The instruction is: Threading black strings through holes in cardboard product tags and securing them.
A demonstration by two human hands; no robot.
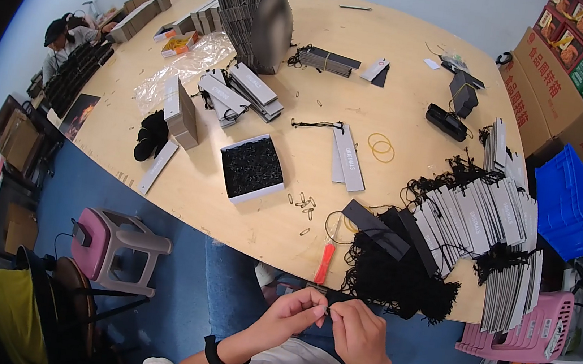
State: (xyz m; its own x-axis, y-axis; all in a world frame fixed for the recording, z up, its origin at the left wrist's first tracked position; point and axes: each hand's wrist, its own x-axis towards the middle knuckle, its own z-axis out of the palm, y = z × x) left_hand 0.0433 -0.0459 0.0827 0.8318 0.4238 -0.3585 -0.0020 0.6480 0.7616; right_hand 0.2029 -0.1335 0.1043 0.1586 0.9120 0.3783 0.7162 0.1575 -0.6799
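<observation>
As laid out, comprised one broad, pale wooden table (417, 110); one tangled black cord heap (395, 286); and, before the near edge, bare left hand (296, 313) and right hand (361, 334), fingertips pinching one tiny, indistinct dark piece (329, 310).

A piece (328, 311) is held between the left hand (296, 313) and the right hand (359, 330), before the table (406, 80). On it, a tool (324, 263) is laid at the near edge, left of heaped cords (395, 286); tags (473, 217) are spread to their right, a box (258, 195) is set farther left, and a stack (242, 19) is stood behind the box.
</observation>
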